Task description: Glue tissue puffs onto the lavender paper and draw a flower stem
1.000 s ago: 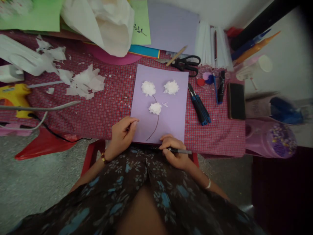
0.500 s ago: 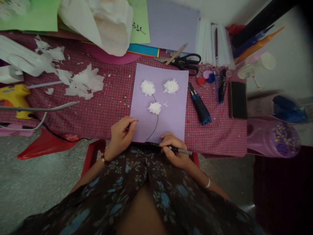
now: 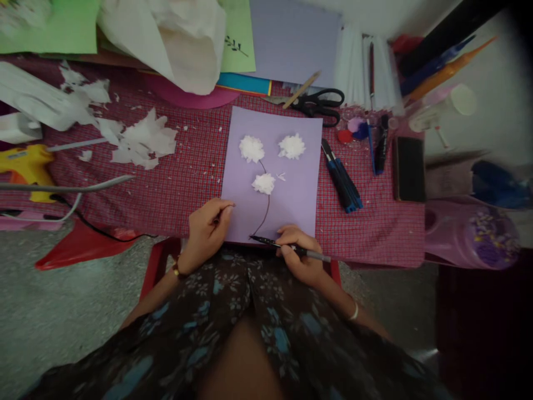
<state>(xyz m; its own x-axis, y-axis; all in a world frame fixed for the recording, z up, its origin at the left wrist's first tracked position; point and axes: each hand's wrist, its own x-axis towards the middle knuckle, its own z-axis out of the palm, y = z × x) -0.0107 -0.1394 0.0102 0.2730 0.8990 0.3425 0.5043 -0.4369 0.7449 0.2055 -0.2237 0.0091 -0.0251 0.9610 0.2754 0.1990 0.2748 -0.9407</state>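
Observation:
A purple sheet [image 3: 291,194] lies at the table's front edge, bearing three white paper flowers [image 3: 252,149] and thin dark stem lines. My right hand [image 3: 300,253] grips a black pen [image 3: 303,252], whose tip touches the sheet near the lower end of the long stem. At the sheet's lower left edge rests my left hand [image 3: 208,229], thumb and forefinger pinched together; whatever is between them is too small to make out. A small white scrap [image 3: 281,176] sits beside the lowest flower.
Right of the sheet are a blue cutter [image 3: 342,183], black scissors [image 3: 318,104], markers [image 3: 381,144] and a phone [image 3: 410,169]. Torn white paper [image 3: 145,139] and a yellow glue gun [image 3: 31,166] with its cable are on the left. Coloured sheets [image 3: 291,41] lie behind.
The pen in my right hand has moved slightly up and its tip now meets the stem's lower end. My left hand has stayed in place.

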